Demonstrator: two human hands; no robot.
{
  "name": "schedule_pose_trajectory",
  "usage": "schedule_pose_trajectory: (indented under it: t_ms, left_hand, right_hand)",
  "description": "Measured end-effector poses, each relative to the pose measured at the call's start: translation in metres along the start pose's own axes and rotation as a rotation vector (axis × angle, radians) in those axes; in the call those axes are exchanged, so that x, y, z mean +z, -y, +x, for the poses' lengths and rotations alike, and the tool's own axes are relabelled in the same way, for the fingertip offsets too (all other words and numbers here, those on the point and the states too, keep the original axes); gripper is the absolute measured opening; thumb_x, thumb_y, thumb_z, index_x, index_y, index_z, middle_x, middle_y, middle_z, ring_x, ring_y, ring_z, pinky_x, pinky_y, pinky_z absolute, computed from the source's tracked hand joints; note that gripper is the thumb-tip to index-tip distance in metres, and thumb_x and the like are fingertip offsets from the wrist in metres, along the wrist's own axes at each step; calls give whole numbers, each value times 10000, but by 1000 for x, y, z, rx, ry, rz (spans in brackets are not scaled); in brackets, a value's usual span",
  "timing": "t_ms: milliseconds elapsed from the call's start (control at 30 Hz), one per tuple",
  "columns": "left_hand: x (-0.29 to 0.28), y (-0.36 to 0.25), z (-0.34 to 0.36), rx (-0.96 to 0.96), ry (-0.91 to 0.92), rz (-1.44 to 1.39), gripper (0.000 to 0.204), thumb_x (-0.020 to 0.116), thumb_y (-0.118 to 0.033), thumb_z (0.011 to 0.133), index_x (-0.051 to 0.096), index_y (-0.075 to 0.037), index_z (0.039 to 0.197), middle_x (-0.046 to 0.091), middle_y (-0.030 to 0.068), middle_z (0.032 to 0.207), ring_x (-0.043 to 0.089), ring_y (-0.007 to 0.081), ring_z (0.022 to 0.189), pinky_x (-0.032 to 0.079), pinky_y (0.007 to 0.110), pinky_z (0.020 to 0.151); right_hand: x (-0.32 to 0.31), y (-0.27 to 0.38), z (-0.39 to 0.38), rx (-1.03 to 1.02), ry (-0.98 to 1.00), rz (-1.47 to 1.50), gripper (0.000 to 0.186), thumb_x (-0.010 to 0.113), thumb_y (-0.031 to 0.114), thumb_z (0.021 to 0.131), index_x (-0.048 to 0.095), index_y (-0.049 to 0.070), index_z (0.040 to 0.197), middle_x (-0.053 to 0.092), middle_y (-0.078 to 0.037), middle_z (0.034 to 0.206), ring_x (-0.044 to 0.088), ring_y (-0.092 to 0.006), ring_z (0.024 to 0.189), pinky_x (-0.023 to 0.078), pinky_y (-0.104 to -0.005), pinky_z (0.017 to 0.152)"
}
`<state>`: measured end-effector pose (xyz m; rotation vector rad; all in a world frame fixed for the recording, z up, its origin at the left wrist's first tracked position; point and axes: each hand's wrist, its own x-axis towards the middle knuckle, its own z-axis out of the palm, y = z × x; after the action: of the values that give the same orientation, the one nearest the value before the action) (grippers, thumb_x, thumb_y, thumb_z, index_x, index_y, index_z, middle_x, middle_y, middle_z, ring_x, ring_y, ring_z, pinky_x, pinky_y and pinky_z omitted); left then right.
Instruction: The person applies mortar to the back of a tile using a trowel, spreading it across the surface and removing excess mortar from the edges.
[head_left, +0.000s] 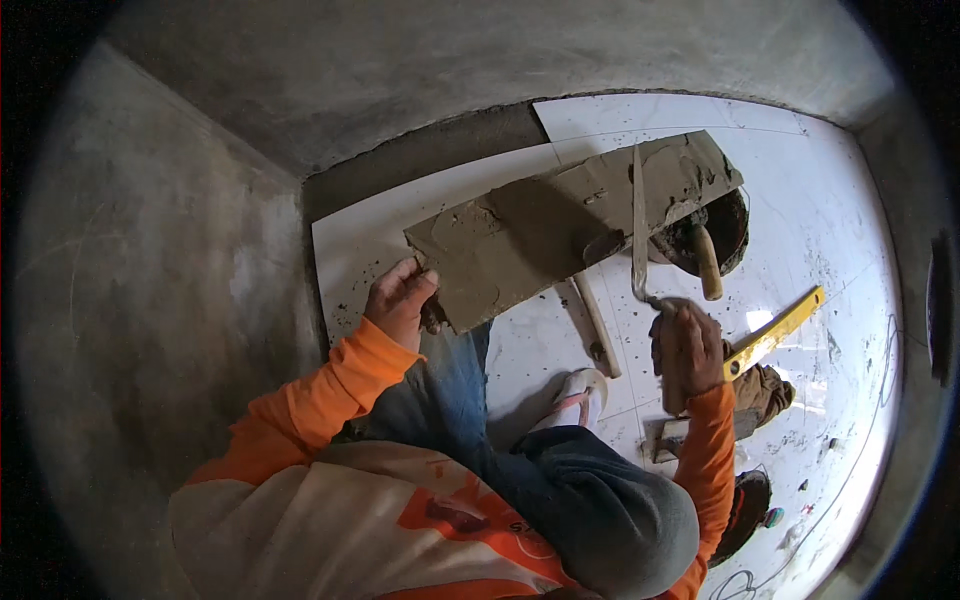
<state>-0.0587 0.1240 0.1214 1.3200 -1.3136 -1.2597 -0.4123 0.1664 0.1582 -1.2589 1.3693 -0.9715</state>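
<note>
A long tile strip coated with wet grey mortar slants across the middle, raised above the floor. My left hand grips its near left corner, thumb on top. In my right hand is a trowel, fingers wrapped round its handle. The trowel's blade is seen nearly edge-on, reaching over the right part of the mortar; whether it touches there I cannot tell. Partly behind the tile's right end stands a dark bucket, with a tool's wooden handle sticking out.
White tiles spotted with mortar crumbs cover much of the floor. A bare mortar strip runs along the far wall. A wooden handle lies below the strip. Right are a yellow level, brown cloth, dark container and thin cable.
</note>
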Motion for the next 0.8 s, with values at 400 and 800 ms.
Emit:
schedule_pose_trajectory:
  t_ms: [400, 800]
  left_hand:
    - [20, -27, 2, -276, -73, -309, 142, 536, -170, 859, 517, -42, 802, 489, -31, 685, 439, 54, 640, 395, 228, 582]
    - [-5, -18, -5, -248, -39, -362, 167, 521, -172, 862, 554, -10, 887, 560, 3, 758, 507, 77, 704, 429, 236, 651]
  right_hand:
    - [40, -32, -33, -359, 363, -490, 292, 512, 53, 767, 556, -20, 1047, 560, -209, 788, 574, -358, 669, 476, -398, 605]
    - [27, -37, -70, -302, 233, -623, 215, 593, 89, 712, 594, 13, 913, 579, -140, 779, 576, -303, 665, 483, -370, 563]
